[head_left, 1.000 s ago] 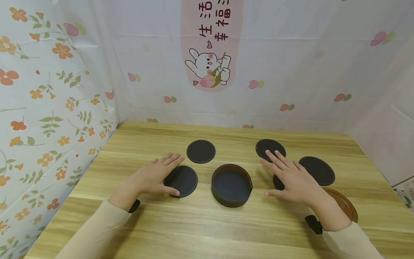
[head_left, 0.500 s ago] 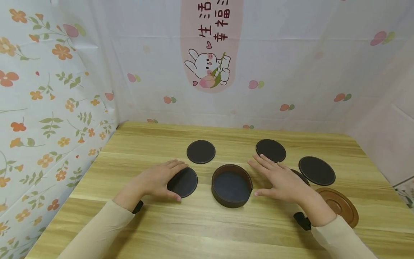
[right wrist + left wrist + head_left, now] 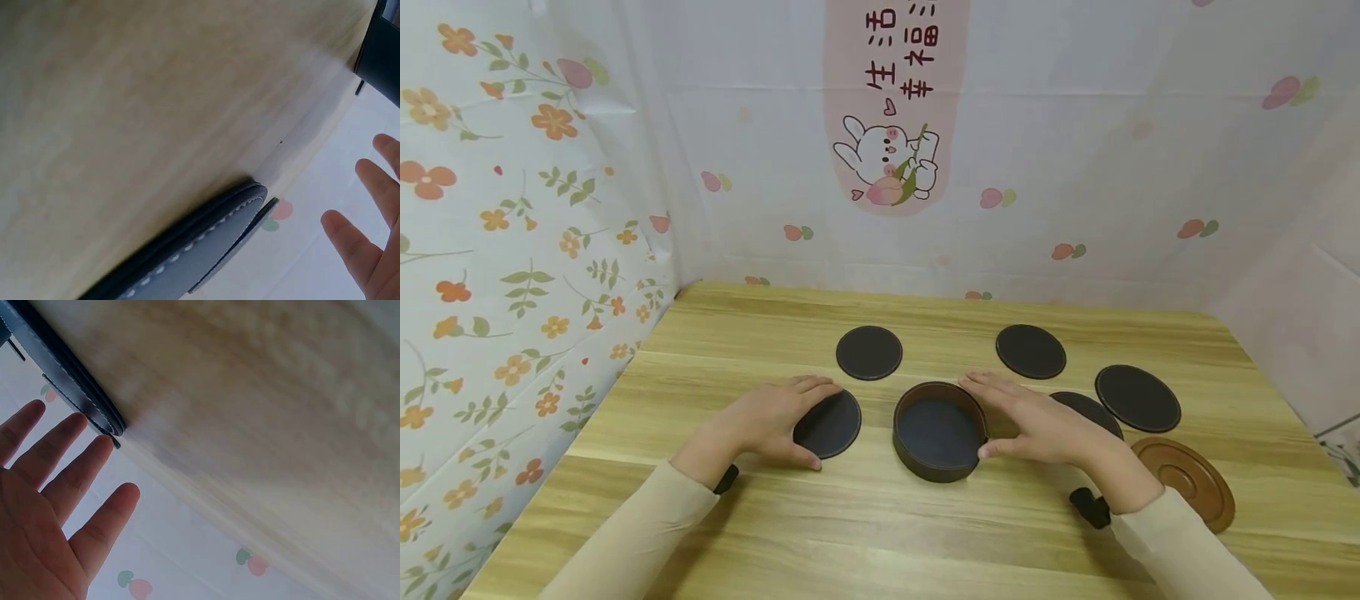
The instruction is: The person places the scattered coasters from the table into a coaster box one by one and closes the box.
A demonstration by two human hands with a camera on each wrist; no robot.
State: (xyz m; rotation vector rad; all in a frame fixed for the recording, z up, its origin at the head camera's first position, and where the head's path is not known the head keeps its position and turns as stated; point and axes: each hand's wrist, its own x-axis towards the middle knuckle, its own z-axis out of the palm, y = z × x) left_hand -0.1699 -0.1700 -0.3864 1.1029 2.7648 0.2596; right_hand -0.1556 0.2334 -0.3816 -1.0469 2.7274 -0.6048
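Observation:
A round, dark coaster holder [image 3: 936,467] with a brown inner wall and a notch on its right side stands mid-table. At its right rim is my right hand [image 3: 1037,423], fingers extended and thumb by the notch; the right wrist view shows the fingers [image 3: 359,240] apart from the holder [image 3: 381,59]. My left hand [image 3: 771,421] hovers at the left edge of a round black coaster [image 3: 831,425], covering part of it. Its fingers [image 3: 94,531] are spread and grip nothing. Behind lies another black coaster [image 3: 869,352].
To the right are three more black coasters: one at the back [image 3: 1031,351], one farther right [image 3: 1138,398], and one partly behind my right hand [image 3: 1093,412]. A round brown lid-like disc [image 3: 1187,479] lies nearby. Printed cloth [image 3: 737,125] hangs behind the wooden table [image 3: 880,542].
My right hand has moved left and lower, from above the right-hand coasters to the holder's right rim. My left hand has shifted slightly right and lower. The holder and coasters have stayed put.

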